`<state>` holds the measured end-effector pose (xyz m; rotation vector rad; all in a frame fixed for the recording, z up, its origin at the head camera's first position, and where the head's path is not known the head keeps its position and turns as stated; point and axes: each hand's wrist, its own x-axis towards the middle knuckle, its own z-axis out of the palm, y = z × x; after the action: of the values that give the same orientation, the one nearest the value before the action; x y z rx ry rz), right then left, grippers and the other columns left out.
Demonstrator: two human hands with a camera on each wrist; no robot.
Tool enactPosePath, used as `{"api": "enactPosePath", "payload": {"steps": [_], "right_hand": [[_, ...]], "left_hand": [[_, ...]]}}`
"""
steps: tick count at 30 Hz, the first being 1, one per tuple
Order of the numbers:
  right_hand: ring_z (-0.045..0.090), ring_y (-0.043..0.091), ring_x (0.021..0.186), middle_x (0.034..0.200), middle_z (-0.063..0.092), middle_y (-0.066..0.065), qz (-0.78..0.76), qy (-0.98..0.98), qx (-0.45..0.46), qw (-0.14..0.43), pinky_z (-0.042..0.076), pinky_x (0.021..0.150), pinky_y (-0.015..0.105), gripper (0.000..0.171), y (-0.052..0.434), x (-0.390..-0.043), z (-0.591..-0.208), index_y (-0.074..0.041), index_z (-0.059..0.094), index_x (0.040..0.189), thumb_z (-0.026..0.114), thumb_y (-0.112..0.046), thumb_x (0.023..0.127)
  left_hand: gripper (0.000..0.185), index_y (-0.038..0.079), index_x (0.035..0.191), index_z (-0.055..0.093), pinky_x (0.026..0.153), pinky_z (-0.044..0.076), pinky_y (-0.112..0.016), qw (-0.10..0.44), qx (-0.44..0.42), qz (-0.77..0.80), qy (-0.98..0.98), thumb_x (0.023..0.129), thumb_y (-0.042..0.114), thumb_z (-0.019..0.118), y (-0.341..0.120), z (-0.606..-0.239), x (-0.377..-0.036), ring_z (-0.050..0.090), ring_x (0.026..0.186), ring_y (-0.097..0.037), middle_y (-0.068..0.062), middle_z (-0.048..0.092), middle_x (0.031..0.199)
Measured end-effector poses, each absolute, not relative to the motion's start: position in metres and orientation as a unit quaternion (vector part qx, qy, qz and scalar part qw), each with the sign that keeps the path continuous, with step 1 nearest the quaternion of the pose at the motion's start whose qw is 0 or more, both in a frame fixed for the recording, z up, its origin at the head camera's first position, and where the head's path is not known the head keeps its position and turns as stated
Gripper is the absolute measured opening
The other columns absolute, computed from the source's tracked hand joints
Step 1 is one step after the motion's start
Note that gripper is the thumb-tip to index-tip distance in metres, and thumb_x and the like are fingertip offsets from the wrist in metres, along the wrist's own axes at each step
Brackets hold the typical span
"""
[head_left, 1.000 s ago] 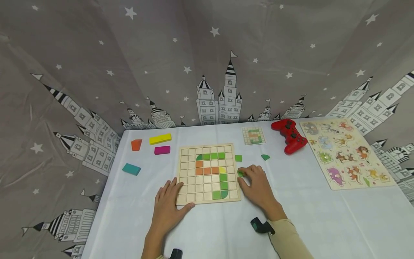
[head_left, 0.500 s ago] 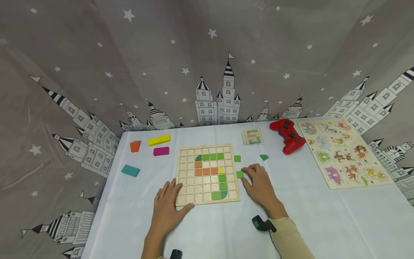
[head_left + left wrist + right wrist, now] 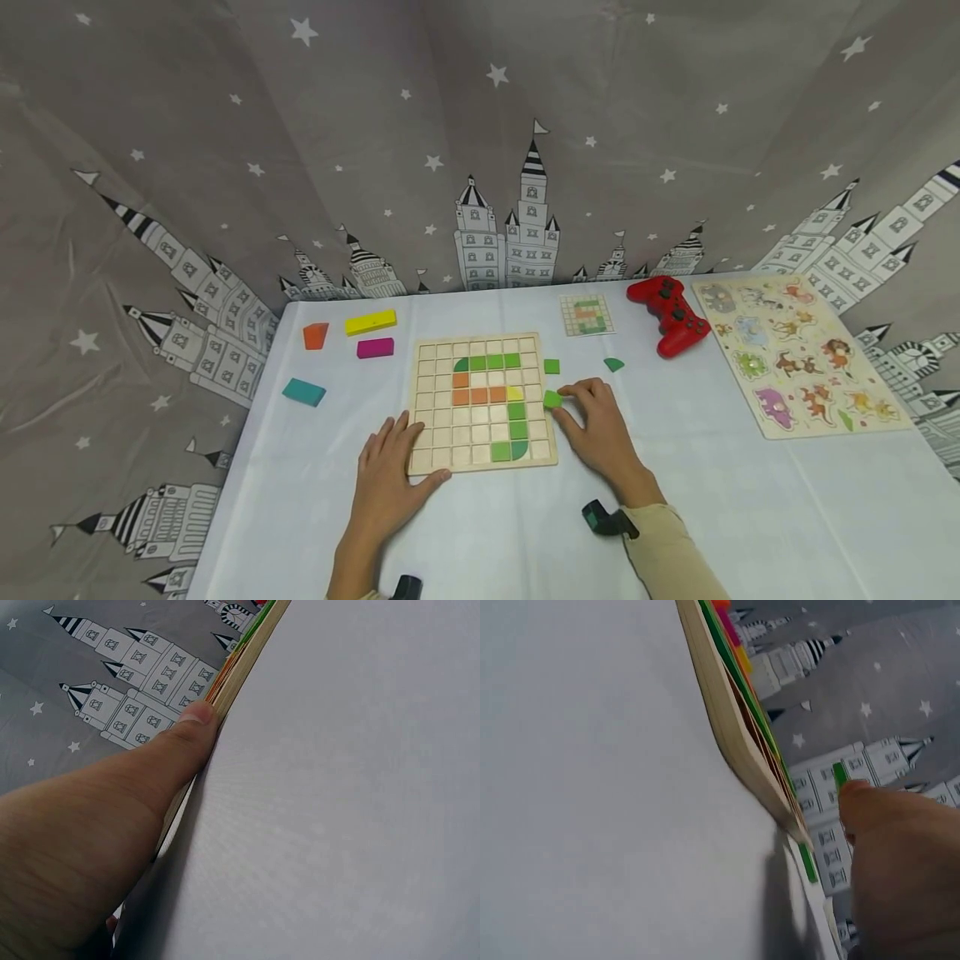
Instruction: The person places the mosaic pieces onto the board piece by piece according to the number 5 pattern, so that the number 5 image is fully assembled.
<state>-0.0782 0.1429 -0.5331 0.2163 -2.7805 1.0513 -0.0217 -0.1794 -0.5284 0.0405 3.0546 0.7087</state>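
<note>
A wooden grid board lies in the middle of the white table, with green, orange and yellow tiles set in it. My left hand rests flat on its near left corner, and the thumb presses the board's front edge. My right hand is just off the board's right edge, where its fingertips pinch a small green square tile that is tilted up. In the right wrist view this green tile stands above my fingertip, close to the board's edge.
A second green square and a green quarter-round piece lie right of the board. Behind them are a pattern card and a red game controller. An animal puzzle lies at the far right. Orange, yellow, magenta and teal blocks lie at the left.
My right hand has tipped the green tile up off the cloth and brought it a little closer to the board's right edge. The left hand has not moved.
</note>
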Motion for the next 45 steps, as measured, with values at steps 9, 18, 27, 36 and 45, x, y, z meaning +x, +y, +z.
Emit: {"api": "enactPosePath", "payload": {"steps": [9, 18, 27, 36, 45], "right_hand": [[0.050, 0.013, 0.096, 0.109, 0.061, -0.003, 0.339, -0.905, 0.221, 0.128, 0.046, 0.083, 0.033, 0.026, 0.101, -0.061, -0.533, -0.020, 0.074, 0.109, 0.081, -0.031, 0.087], [0.050, 0.013, 0.098, 0.109, 0.062, -0.005, 0.266, -0.921, 0.267, 0.102, 0.044, 0.086, 0.032, 0.022, 0.073, -0.051, -0.529, -0.024, 0.073, 0.107, 0.076, -0.037, 0.090], [0.048, 0.011, 0.092, 0.106, 0.062, -0.008, 0.243, -0.930, 0.263, 0.084, 0.039, 0.081, 0.029, 0.020, 0.069, -0.050, -0.527, -0.025, 0.074, 0.103, 0.076, -0.040, 0.089], [0.049, 0.012, 0.093, 0.106, 0.063, -0.007, 0.233, -0.936, 0.249, 0.084, 0.039, 0.080, 0.029, 0.018, 0.064, -0.048, -0.527, -0.026, 0.075, 0.101, 0.074, -0.039, 0.089], [0.049, 0.012, 0.092, 0.105, 0.063, -0.006, 0.238, -0.937, 0.239, 0.093, 0.035, 0.076, 0.028, 0.016, 0.062, -0.048, -0.527, -0.027, 0.075, 0.099, 0.075, -0.039, 0.088]], "left_hand": [[0.089, 0.015, 0.149, 0.050, 0.124, 0.016, -0.065, 0.015, 0.012, 0.223, 0.975, 0.079, 0.064, 0.075, -0.180, -0.528, -0.023, 0.022, 0.156, -0.037, -0.013, 0.034, 0.166], [0.088, 0.014, 0.149, 0.050, 0.124, 0.017, -0.064, 0.011, 0.016, 0.220, 0.975, 0.080, 0.063, 0.076, -0.180, -0.527, -0.022, 0.023, 0.155, -0.038, -0.013, 0.034, 0.166], [0.089, 0.014, 0.148, 0.050, 0.123, 0.018, -0.064, 0.002, 0.018, 0.219, 0.976, 0.079, 0.064, 0.076, -0.181, -0.529, -0.022, 0.024, 0.155, -0.037, -0.013, 0.036, 0.165], [0.090, 0.014, 0.149, 0.049, 0.124, 0.017, -0.063, 0.014, 0.015, 0.221, 0.975, 0.080, 0.065, 0.074, -0.181, -0.526, -0.021, 0.022, 0.156, -0.037, -0.013, 0.034, 0.166], [0.090, 0.014, 0.150, 0.048, 0.125, 0.015, -0.064, 0.026, 0.012, 0.222, 0.975, 0.080, 0.064, 0.075, -0.180, -0.524, -0.022, 0.020, 0.156, -0.037, -0.013, 0.032, 0.167]]}}
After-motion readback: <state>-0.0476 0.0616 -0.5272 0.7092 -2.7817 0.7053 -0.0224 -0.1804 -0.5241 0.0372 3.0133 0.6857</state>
